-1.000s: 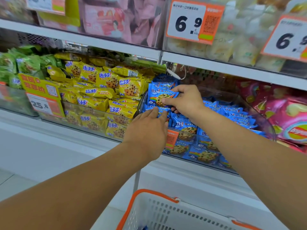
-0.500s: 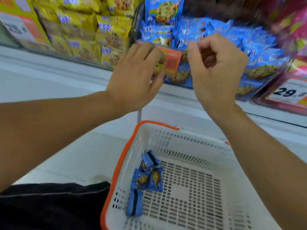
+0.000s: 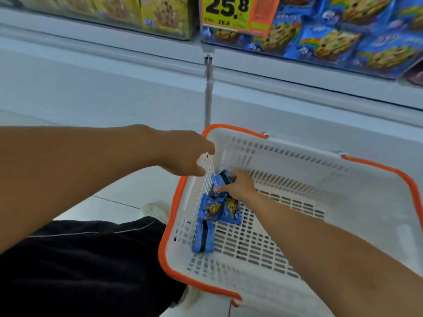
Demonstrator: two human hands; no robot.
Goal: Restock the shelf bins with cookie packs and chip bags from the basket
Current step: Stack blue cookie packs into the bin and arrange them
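A white basket with an orange rim point(image 3: 377, 167) stands on the floor below the shelf. Several blue cookie packs point(image 3: 211, 209) lie against its left wall. My right hand point(image 3: 240, 187) reaches into the basket and grips the topmost blue cookie pack point(image 3: 220, 179) between thumb and fingers. My left hand point(image 3: 180, 152) is at the basket's left rim, blurred, and its fingers are hidden by the wall. Above, a shelf bin of blue cookie packs point(image 3: 343, 40) sits beside a bin of yellow cookie packs point(image 3: 160, 17).
A yellow and orange price tag point(image 3: 238, 12) hangs on the bin front. A metal upright point(image 3: 208, 92) runs down behind the basket. My leg in black trousers point(image 3: 91, 259) is left of the basket, on pale floor tiles.
The view has dropped from the shelf to the basket. Both hands came down from the blue bin; the right hand now grips a pack inside the basket and the left reaches its rim.
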